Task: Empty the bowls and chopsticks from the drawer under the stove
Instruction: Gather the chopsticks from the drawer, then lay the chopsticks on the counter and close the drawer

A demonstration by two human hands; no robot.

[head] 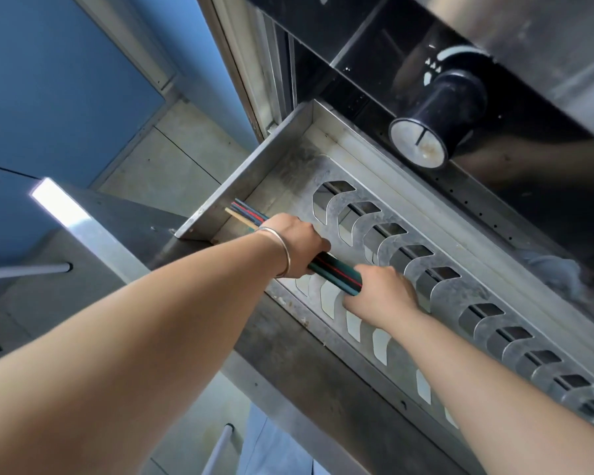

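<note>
Now, step in hand: you are gathering the chopsticks (336, 273) into one bundle to lift them out of the drawer (254, 173) under the stove.
How to do it well: keep the bundle level and squeezed at both ends so no stick slides free; lift straight up past the slotted rack (408, 248) before swinging away, since loose tips could catch in its cut-outs.
Left hand (297, 245): fingers curled round the bundle near its middle, a bangle (282, 250) on the wrist.
Right hand (381, 291): closed over the near end of the bundle, at about four o'clock from the left; knuckles up, so how far the fingers wrap underneath you cannot tell.
Chopsticks: dark green, blue and red sticks plus one pale wooden one, far tips pointing to ten o'clock toward the drawer's corner.
Bowls: none visible in the drawer.
Stove knob (432, 125): above the drawer at one o'clock from your hands; judge your lift to stay clear of it.
</note>
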